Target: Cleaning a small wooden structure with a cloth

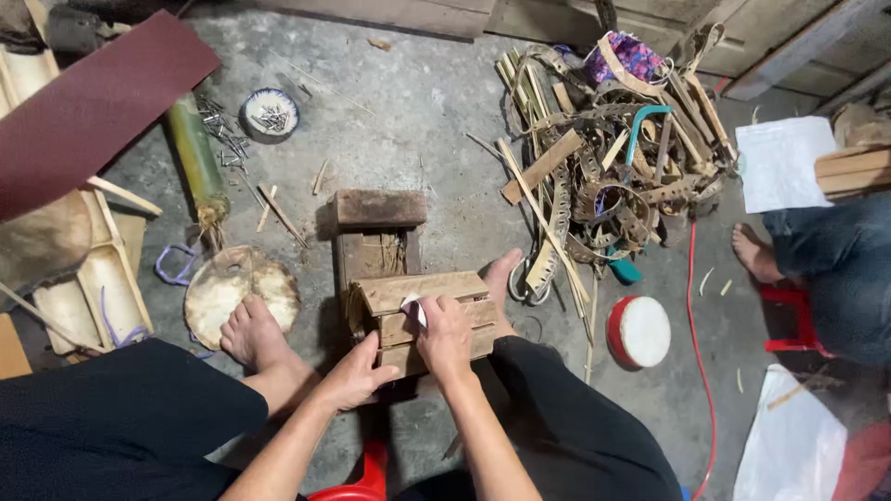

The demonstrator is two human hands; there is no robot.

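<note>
A small drum-like body of wooden slats (436,289) rests on a low wooden block stand (376,243) between my bare feet. My left hand (355,373) grips its near left side and steadies it. My right hand (445,336) lies on top of the slats, pinching a small folded piece of pale abrasive paper (412,308) against the wood. My legs in black trousers frame the work, and I sit on a red stool (364,478).
A heap of bamboo strips and bands (608,158) lies at the right. A small red-rimmed drum (639,331), a round hide piece (237,288), a green bamboo tube (197,153) and a bowl of nails (270,115) are around. Another person's foot (756,252) rests at right.
</note>
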